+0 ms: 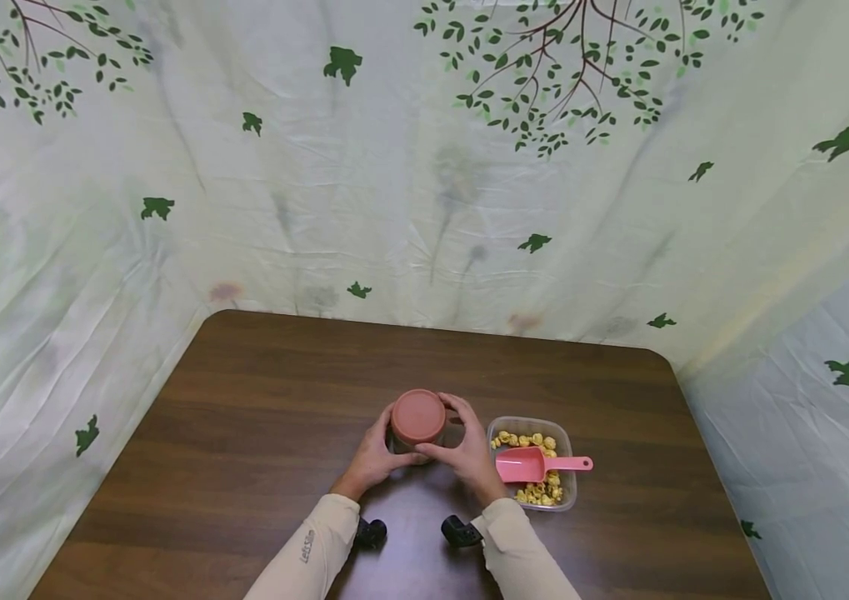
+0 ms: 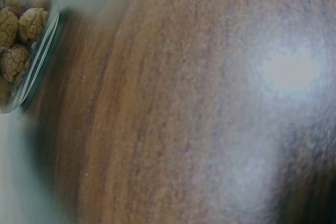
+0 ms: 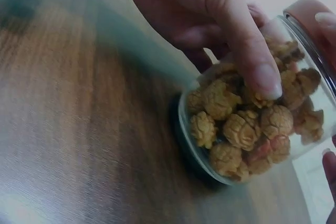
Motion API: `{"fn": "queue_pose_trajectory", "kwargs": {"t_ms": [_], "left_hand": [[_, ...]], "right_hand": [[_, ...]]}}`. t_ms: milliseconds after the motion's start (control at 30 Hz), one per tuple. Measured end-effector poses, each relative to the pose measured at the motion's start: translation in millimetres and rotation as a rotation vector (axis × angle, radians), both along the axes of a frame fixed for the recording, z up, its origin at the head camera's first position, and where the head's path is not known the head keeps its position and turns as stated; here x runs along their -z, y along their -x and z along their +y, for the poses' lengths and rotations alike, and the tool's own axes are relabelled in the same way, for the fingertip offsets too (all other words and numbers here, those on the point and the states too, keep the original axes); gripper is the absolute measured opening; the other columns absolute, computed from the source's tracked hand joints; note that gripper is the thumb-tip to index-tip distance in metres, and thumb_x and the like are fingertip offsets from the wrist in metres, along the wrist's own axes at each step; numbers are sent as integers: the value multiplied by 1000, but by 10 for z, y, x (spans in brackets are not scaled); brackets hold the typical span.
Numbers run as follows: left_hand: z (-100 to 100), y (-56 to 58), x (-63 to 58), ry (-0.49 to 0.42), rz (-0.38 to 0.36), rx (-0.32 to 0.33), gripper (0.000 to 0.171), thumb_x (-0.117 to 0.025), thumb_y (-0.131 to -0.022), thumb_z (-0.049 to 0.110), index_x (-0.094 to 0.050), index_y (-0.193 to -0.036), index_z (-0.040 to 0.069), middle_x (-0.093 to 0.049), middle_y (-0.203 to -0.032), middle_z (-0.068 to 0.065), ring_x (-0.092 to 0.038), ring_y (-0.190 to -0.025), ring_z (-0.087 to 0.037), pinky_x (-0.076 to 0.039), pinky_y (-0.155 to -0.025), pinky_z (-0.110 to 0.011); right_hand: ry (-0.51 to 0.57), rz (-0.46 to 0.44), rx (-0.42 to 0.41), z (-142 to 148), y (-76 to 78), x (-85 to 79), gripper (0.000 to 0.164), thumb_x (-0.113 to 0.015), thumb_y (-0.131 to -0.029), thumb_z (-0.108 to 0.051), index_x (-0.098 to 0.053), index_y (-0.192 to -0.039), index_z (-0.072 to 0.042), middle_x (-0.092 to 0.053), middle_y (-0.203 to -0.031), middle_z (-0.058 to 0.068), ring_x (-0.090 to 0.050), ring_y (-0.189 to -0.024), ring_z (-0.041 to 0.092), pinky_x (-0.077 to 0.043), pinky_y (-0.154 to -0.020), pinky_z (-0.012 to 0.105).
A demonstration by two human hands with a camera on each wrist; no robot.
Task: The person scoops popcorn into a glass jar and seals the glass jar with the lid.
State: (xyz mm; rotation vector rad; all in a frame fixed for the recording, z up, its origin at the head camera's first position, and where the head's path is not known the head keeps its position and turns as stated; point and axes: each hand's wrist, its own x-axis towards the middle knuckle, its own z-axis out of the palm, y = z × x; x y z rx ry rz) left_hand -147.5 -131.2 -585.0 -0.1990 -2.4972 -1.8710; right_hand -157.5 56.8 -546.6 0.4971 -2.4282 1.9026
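Note:
A clear round jar (image 3: pixel 244 129) of caramel popcorn stands upright on the table under a dull red lid (image 1: pixel 418 416). My left hand (image 1: pixel 375 458) grips the jar's body from the left, its thumb lying along the front wall. From the other side, my right hand (image 1: pixel 471 454) holds the lid between thumb and fingers, at its edge. In the right wrist view, the left hand (image 3: pixel 210 14) covers part of the popcorn. The left wrist view misses the jar and both hands.
Close to the right of my right hand is a clear plastic tub (image 1: pixel 572 492) with popcorn (image 1: pixel 540 493). A pink scoop (image 1: pixel 529 464) lies across it, handle over the right rim. Patterned cloth (image 1: pixel 394 183) hangs behind the brown wooden table (image 1: pixel 282 400).

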Motion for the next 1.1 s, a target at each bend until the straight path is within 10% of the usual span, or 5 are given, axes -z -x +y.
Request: {"fn": "queue_pose_trajectory", "kwargs": {"t_ms": [467,1100], "left_hand": [[13,19,14,44,-21,12,97,-91,-65,20,-37,-145,6,-50,-139,-16,-44,-130,-31,-28,-110,-52],[-13,10,19,29,8,15,95,-90,-66,18,-38,-144,5,-50,-139,-16,-43,-130,-31,-27,-111,-52]], "right_hand": [[-3,-104,-262,46,252,-28,95,-85,-70,-6,-33,-149,-7,-45,-146,12,-41,-129,34,-21,-107,66],[-27,-154,-58,5,49,-69,84,-87,-70,-14,-45,-143,-15,-53,-137,10,-45,-124,34,-29,-101,67]]}}
